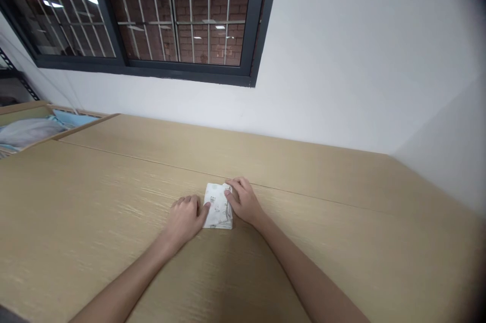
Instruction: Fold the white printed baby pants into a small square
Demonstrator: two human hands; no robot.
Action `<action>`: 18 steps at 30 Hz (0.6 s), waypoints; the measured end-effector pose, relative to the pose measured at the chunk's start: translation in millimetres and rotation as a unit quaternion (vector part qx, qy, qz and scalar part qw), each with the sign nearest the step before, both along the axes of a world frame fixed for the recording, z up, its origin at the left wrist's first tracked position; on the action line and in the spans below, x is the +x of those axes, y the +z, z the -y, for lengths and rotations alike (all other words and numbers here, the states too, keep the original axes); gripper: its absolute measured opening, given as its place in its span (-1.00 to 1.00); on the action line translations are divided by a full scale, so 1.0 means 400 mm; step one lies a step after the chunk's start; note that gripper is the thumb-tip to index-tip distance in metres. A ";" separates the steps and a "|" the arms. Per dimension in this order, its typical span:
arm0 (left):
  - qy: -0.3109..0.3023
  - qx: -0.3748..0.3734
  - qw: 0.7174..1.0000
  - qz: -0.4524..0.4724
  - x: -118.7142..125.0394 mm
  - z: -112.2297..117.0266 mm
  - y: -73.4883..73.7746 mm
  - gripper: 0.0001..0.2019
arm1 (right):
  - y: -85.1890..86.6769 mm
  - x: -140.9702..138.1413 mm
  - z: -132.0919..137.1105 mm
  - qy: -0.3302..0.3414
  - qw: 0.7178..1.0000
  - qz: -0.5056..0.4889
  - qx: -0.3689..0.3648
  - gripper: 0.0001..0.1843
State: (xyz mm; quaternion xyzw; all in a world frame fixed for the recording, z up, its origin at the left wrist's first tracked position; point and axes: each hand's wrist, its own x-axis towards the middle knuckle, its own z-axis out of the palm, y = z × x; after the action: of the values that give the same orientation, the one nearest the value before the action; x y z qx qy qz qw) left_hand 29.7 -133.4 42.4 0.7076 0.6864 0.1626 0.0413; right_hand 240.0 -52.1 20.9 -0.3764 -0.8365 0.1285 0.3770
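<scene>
Because the cloth (pixel 217 207) is a small, thick stack of folds held down only from its sides, the likely trouble is that it springs open or skews. If one hand lifts before the layers are flattened, the top flap may pop up, and an uneven push from the two sides could slide the packet across the smooth bench (pixel 341 242) or twist it out of square.

It is white with a faint print and lies flat on the bench just in front of the person, between both hands. Its long axis runs away from the person toward the wall (pixel 341 70), with the short ends near and far. Stacked edges seem to show along its right side, though that is too small to be sure.

At the cloth's left edge, the left hand (pixel 185 217) rests knuckles up and loosely curled. It grasps nothing, and only the thumb tip touches the cloth. The right hand (pixel 243 201) lies open and flat, fingers spread over the far right corner and pressing it down without pinching.

Far left, a wooden tray (pixel 81 126) holds pale fabrics, and above it is a barred window (pixel 152 14).
</scene>
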 end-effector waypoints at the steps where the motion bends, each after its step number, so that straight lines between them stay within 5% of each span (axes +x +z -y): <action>1: -0.007 -0.002 1.000 0.006 0.005 0.000 -0.004 -0.63 | 0.000 -0.001 0.003 0.006 1.000 0.015 0.009 -0.64; 10: -0.048 -0.022 0.995 0.087 0.007 -0.021 -0.016 -0.78 | 0.007 -0.009 -0.001 0.048 0.998 -0.017 -0.035 -0.82; 14: -0.053 -0.013 0.991 0.126 -0.003 -0.015 0.029 -0.82 | 0.015 -0.029 0.017 0.040 0.996 -0.044 -0.065 -0.88; 18: -0.034 0.016 0.984 0.172 -0.033 0.068 0.087 -0.79 | 0.041 -0.083 0.082 0.058 0.989 -0.074 -0.112 -0.89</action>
State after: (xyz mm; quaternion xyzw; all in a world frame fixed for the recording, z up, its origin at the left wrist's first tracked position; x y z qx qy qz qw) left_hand 16.6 -160.6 77.1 0.6925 0.6420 0.2913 0.1532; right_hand 206.7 -84.8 37.1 -0.3568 -0.8067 0.2709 0.3855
